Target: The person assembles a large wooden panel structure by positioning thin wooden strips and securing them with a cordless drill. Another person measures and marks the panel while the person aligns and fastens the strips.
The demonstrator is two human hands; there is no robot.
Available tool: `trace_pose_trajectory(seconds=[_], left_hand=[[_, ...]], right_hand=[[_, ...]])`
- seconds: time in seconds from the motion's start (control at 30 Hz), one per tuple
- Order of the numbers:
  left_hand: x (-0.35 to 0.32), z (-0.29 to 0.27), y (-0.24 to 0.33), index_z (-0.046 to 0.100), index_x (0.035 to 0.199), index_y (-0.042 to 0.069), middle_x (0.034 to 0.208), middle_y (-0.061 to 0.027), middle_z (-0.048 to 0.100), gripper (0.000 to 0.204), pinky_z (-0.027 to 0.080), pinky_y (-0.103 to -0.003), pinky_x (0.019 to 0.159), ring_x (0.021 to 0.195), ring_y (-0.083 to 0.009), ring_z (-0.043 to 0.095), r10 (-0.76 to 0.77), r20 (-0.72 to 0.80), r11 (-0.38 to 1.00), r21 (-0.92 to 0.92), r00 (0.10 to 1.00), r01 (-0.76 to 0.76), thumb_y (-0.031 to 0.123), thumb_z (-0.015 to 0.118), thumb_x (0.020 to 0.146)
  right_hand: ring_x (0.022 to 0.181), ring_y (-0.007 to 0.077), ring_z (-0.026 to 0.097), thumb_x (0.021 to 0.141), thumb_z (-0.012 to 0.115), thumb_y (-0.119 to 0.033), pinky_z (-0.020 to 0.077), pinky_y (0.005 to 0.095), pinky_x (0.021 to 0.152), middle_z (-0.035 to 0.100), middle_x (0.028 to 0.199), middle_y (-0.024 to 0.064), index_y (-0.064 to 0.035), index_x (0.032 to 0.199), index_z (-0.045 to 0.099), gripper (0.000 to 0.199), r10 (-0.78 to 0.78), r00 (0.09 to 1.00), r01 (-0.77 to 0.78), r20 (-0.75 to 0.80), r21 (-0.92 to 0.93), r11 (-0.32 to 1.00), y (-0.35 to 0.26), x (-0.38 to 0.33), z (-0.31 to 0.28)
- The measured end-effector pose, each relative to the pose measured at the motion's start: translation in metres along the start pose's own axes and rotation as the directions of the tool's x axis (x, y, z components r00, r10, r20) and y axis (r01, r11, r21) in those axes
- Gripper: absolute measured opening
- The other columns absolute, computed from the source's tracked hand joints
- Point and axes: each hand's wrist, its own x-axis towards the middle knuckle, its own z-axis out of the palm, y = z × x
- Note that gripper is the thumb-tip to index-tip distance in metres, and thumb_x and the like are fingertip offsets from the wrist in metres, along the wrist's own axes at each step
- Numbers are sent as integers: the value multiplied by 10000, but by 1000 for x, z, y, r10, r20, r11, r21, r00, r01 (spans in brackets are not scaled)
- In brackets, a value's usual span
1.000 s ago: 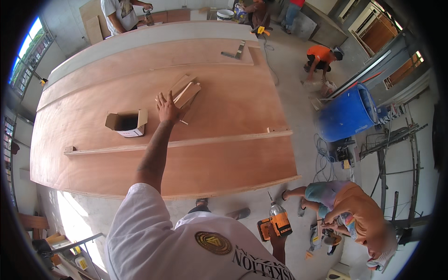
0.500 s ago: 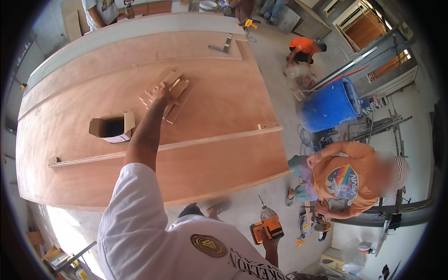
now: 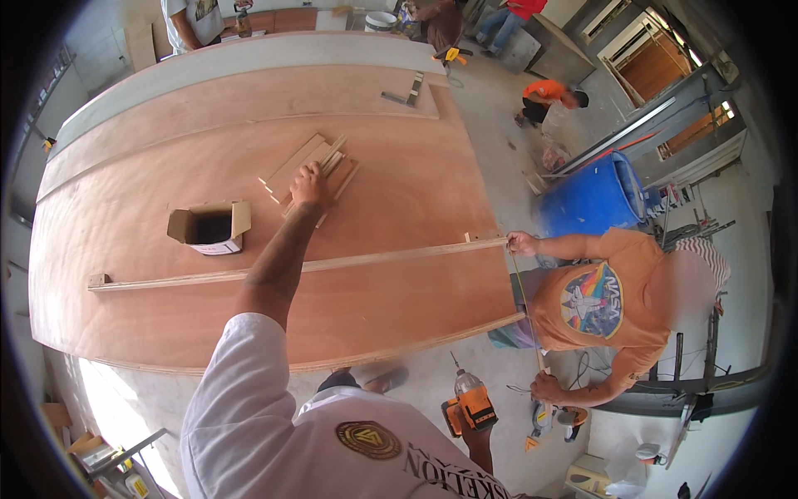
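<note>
My left hand (image 3: 308, 186) reaches far over a large plywood panel (image 3: 399, 183). Its fingers are closed on a narrow wooden strip (image 3: 335, 151), lifted slightly at the top of a loose pile of short wood pieces (image 3: 301, 160); the grip is partly hidden by the hand itself. Low at my right side, my right hand (image 3: 477, 439) holds an orange and black cordless drill (image 3: 475, 406) by its handle, bit pointing away from me. Left of the pile stands an open cardboard box (image 3: 240, 219), dark inside.
A long wooden batten (image 3: 374, 254) with end blocks crosses the panel. At its right end a co-worker in an orange shirt (image 3: 607, 291) stretches a yellow measuring tape (image 3: 525, 303). A metal square (image 3: 407, 93) lies farther off; a blue barrel (image 3: 586, 200) stands right.
My left hand has gone from spread over the wood pieces to closed on one strip. The co-worker has stepped closer and brought the tape to the batten's end. The drill stays in my right hand.
</note>
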Motion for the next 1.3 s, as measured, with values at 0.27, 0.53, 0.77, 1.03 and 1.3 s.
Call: trace_pose_trajectory(seconds=[0.27,0.53,0.77,1.03,1.3], left_hand=[[11,-33,-10,379,1438,93,1288,-235,669,1145,565,-490,1003,1256,-392,639,86,157,995,-63,984,-77,351,1021,526],[-8,-36,2,348,1438,70,1212,-237,709,1148,578,-514,963,1161,-418,689,108,147,994,-25,983,-106,346,1011,543],[-19,-55,19,336,1448,83,1168,-223,725,1042,603,-498,910,1113,-411,714,96,145,995,-1,985,-97,276,935,617],[53,-78,-14,362,1449,171,1177,-222,717,978,604,-515,882,1078,-419,717,128,-10,984,127,992,-126,245,902,637],[97,-23,-74,34,1698,309,1647,-256,331,1393,300,-667,1190,1519,-460,327,-6,17,968,252,1000,1,282,944,645]], right_hand=[[868,178,709,863,861,-194,592,354,768,727,1011,89,-1,1141,660,393,9,1000,-10,24,32,999,-8,-5,-4],[828,144,716,859,837,-147,585,313,783,766,947,61,-23,1115,708,312,117,992,-106,-50,192,976,-42,-4,-11],[869,150,722,870,844,-163,586,316,812,766,977,69,-20,1109,705,311,159,987,-154,-25,142,978,-31,-7,-9],[966,113,709,867,851,-94,570,284,853,766,1098,58,-11,1217,682,398,172,985,-167,0,254,953,-24,-6,-10],[1002,111,701,867,823,-37,559,273,889,757,1125,66,9,1289,653,457,141,988,-152,66,205,967,0,-6,-13]])
